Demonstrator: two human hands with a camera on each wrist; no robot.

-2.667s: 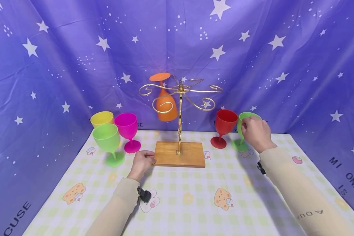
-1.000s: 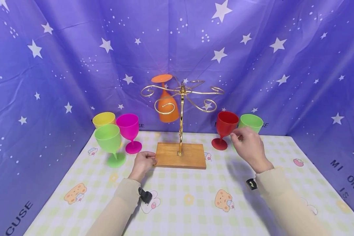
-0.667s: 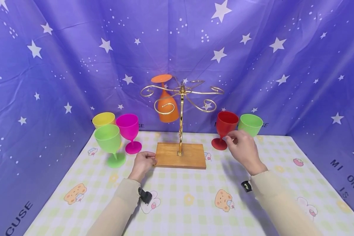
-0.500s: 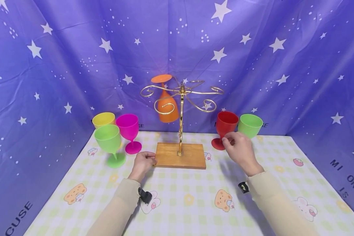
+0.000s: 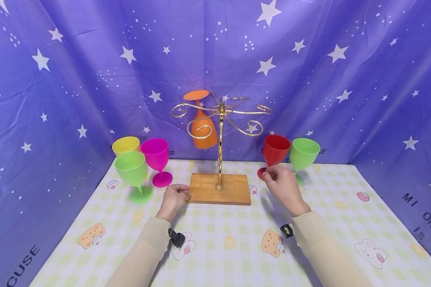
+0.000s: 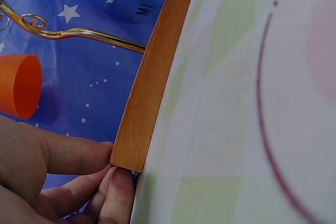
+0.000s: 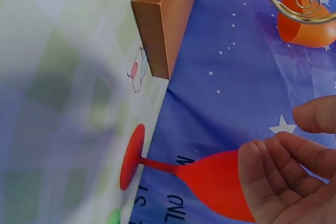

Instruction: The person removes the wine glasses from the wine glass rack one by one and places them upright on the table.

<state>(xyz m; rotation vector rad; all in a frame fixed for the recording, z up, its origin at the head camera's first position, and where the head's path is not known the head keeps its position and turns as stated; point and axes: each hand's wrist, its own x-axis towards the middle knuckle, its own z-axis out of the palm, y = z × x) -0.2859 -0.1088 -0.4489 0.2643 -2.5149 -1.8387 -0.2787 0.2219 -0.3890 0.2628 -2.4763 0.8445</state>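
My left hand holds the left front corner of the wooden base of a gold metal wine glass rack. In the left wrist view its thumb and fingers meet at that base's end. Upside down on a rear arm of the rack hangs an orange goblet. My right hand is close in front of the upright red goblet, overlapping its foot. The right wrist view shows loosely bent fingers over the red bowl, with a gap between thumb and fingertips and nothing held.
Right of the red goblet stands a green goblet. On the left are a yellow goblet, a magenta goblet and another green goblet. A checked cloth covers the table; a starry purple curtain encloses it.
My right hand has left the right green goblet and moved left and toward me, to the front of the red goblet's stem. The left hand stays on the base.
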